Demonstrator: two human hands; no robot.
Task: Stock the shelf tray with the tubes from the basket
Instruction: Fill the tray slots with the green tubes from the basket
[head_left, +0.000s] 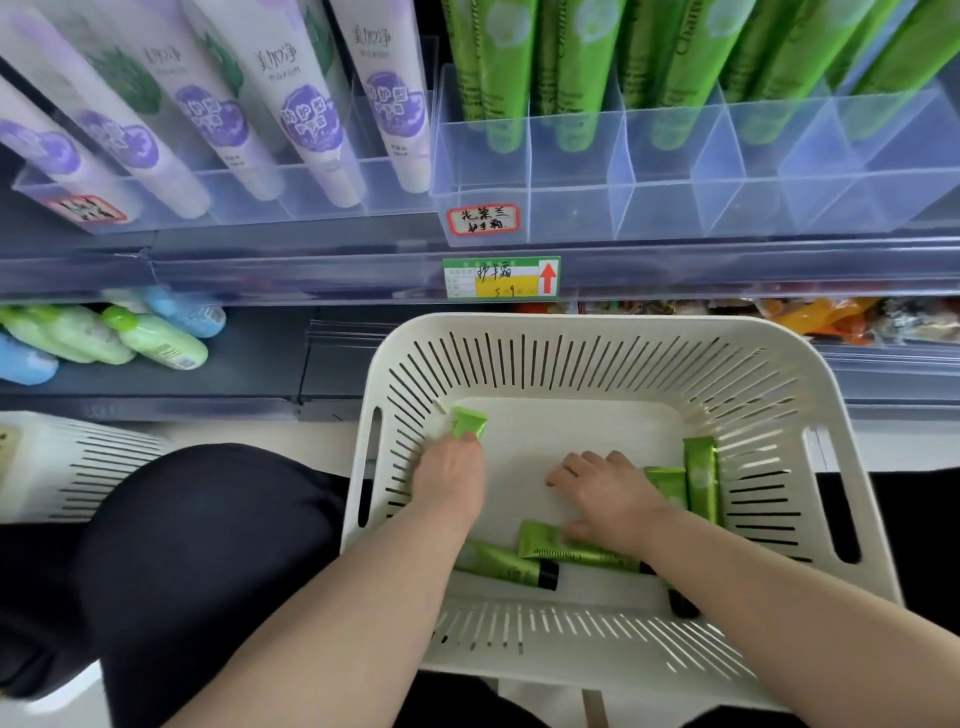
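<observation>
Basket (597, 325) with green tubes (701, 478) left in it
left hand (449, 475) grips one tube (469, 423) at the far-left corner; right hand (605, 499) lies palm-down, fingers loosely spread, the others just beside it.

I see the upper shelf (311, 273) bearing two clear trays side by side, the left tray (244, 200) holding purple-white tubes (306, 119), the right tray (675, 208) green tubes (571, 78); green and blue bottles (156, 340) lie on the lower shelf (254, 374).

Green tubes (501, 564) lie flat in a white slotted basket (571, 325), one tube (469, 423) gripped at its far-left corner; above the basket stands a clear, part-filled shelf tray (675, 208).
</observation>
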